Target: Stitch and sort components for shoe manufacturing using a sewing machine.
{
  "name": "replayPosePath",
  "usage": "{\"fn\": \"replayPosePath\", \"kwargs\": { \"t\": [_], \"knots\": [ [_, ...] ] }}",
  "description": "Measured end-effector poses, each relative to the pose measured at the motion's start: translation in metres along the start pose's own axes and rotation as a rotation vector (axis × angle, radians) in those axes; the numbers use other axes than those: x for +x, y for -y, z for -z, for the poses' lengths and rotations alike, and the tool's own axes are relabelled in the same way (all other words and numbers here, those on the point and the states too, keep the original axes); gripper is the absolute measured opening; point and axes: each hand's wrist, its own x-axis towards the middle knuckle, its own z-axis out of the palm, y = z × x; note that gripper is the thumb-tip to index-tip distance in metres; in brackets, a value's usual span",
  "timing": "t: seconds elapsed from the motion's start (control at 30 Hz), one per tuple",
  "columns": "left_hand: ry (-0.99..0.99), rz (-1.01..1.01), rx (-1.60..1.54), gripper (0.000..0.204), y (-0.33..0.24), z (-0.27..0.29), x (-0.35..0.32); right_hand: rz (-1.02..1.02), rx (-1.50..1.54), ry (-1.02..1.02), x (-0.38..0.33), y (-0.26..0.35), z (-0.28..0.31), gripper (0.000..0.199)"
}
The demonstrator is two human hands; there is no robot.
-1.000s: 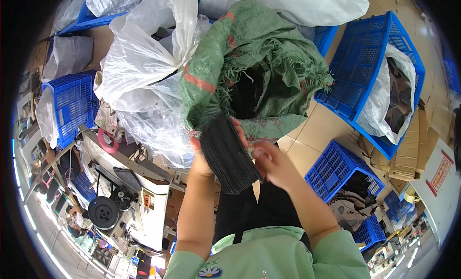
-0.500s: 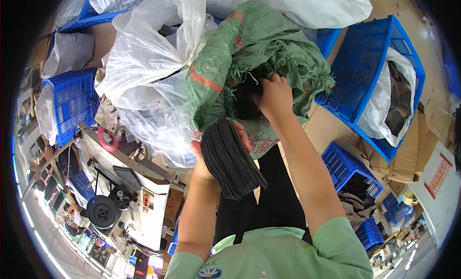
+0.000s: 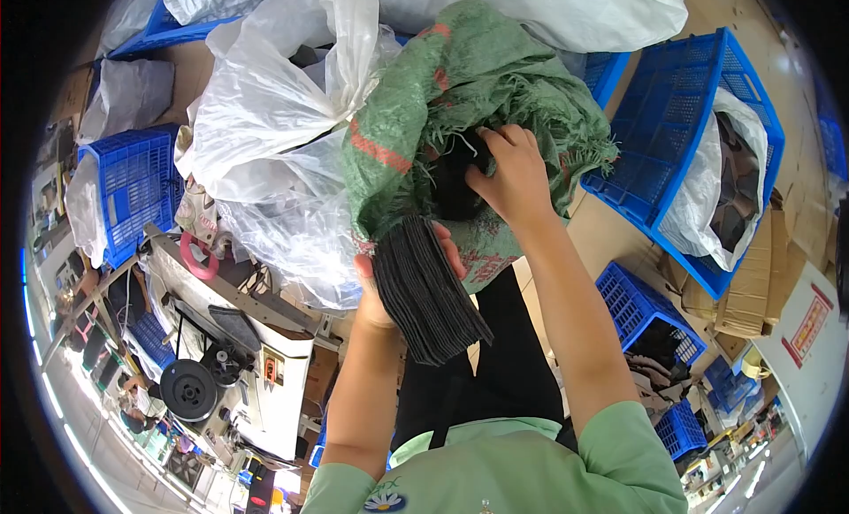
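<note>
My left hand (image 3: pixel 376 280) grips a thick stack of dark grey fabric pieces (image 3: pixel 429 289), held on edge just below a green woven sack (image 3: pixel 442 90). My right hand (image 3: pixel 511 174) reaches into the sack's open mouth, its fingers curled around dark material (image 3: pixel 455 182) inside. How much it holds is hidden by the sack's frayed rim. The sack leans against clear plastic bags (image 3: pixel 274 125) on its left.
Blue plastic crates stand around: one at the right (image 3: pixel 699 116) lined with a white bag of dark pieces, one at the left (image 3: pixel 133 182), a smaller one lower right (image 3: pixel 646 311). A sewing machine table (image 3: pixel 230 346) sits at lower left. Flattened cardboard (image 3: pixel 761 284) lies at far right.
My right hand left the stack, rose and went into the green sack's mouth. My left hand keeps holding the stack, which has tilted a little.
</note>
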Motion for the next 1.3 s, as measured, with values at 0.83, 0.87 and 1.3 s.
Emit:
{"fn": "replayPosePath", "kwargs": {
  "t": [0.83,0.87,1.3],
  "knots": [
    [0.003,-0.024,-0.106,0.114,0.006,0.0,0.005,0.182,0.277,0.059,-0.019,-0.019,-0.004,0.054],
    [0.009,-0.027,-0.11,0.114,0.006,0.001,0.006,0.18,0.263,0.075,-0.019,-0.02,-0.004,0.055],
    [0.061,-0.007,-0.142,0.116,0.005,0.011,0.006,0.17,-0.173,0.261,-0.015,0.02,-0.026,0.017]
  ]
}}
